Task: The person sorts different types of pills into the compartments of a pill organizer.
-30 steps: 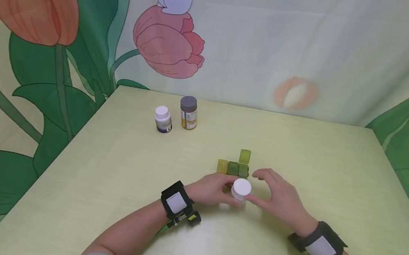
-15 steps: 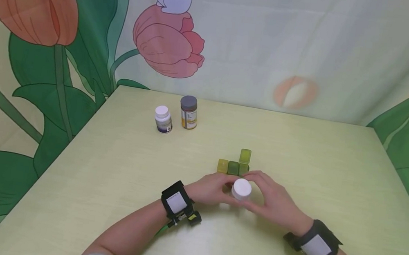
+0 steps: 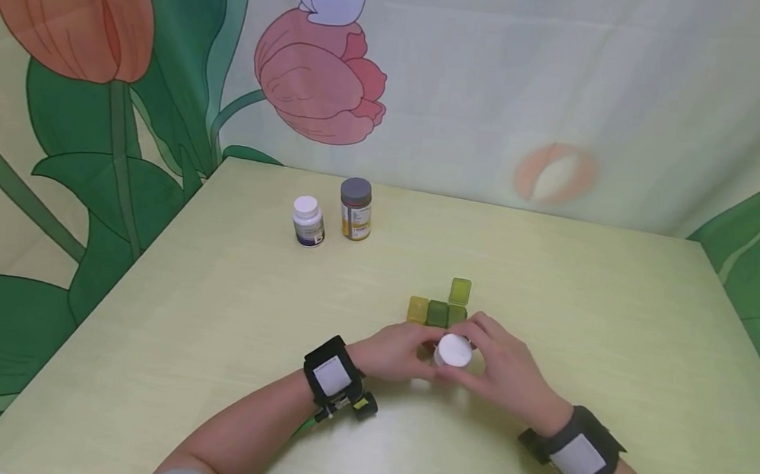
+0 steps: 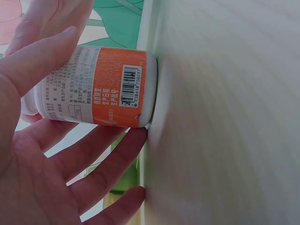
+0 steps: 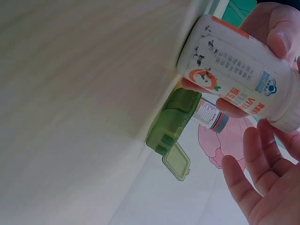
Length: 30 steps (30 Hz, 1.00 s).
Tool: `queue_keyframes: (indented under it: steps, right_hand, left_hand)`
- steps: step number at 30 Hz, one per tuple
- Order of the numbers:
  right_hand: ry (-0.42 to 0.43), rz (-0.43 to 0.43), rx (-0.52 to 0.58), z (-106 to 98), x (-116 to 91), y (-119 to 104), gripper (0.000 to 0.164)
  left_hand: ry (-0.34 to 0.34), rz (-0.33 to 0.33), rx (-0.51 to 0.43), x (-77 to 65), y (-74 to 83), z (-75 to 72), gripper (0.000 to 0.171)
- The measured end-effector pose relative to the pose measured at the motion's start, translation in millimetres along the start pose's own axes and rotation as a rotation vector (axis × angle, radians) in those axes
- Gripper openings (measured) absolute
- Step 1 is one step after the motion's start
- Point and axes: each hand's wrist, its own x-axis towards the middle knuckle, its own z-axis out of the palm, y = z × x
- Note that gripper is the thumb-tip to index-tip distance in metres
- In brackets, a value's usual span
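Observation:
A white pill bottle (image 3: 454, 350) with an orange-and-white label stands upright on the table, its white screw cap on. My left hand (image 3: 391, 352) grips its body, thumb on one side and fingers on the other; the left wrist view shows the label (image 4: 119, 84) with a barcode. From the right, my right hand (image 3: 511, 370) holds the cap between thumb and fingers, the other fingers spread loosely in the right wrist view. Just behind the bottle sits a green and yellow pill organizer (image 3: 437, 313), partly hidden by the hands, with one lid (image 3: 460, 290) flipped up.
At the back left of the table (image 3: 242, 315) stand two more bottles: a white one (image 3: 309, 222) with a dark-based label, and a brown one (image 3: 355, 210) with a grey cap. A printed floral cloth (image 3: 470, 85) hangs behind the table's far edge.
My right hand has moved left, and its fingers have closed in around the cap. The left hand keeps its grip on the bottle. The head view has shifted slightly.

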Motion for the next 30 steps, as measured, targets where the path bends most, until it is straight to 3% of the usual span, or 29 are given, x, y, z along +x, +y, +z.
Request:
queue_keyframes:
  steps: [9,19,30]
  right_hand:
    - [0.035,-0.009,0.023,-11.4,0.4,-1.7,0.054]
    - [0.08,0.095,-0.009,-37.4,-15.2,19.4,0.058]
    - [-0.032,0.169,-0.164,-57.2,-37.2,38.7,0.058]
  left_hand:
    - [-0.003,-0.016,-0.061,0.4,-1.5,2.2,0.048]
    - [-0.013,-0.057,-0.053,1.0,0.9,2.7,0.056]
    - [-0.009,-0.057,-0.038,1.5,0.4,1.0,0.054]
